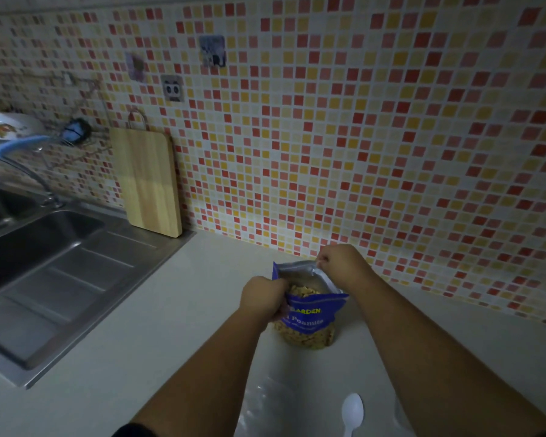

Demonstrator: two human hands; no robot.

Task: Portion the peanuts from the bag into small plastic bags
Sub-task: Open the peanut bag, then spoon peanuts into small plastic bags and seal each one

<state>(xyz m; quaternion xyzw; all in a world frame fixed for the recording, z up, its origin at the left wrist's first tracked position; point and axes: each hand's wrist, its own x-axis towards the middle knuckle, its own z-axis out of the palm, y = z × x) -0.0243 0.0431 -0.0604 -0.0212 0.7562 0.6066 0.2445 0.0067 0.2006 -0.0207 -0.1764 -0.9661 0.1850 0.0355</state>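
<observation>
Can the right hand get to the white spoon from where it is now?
Probably yes, once it lets go: the right hand pinches the far rim of the peanut bag. The white spoon lies uncovered on the counter, nearer the person, nothing across it.

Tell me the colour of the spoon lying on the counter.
White. The spoon shows best in the head view, near the bottom edge of the picture.
</observation>
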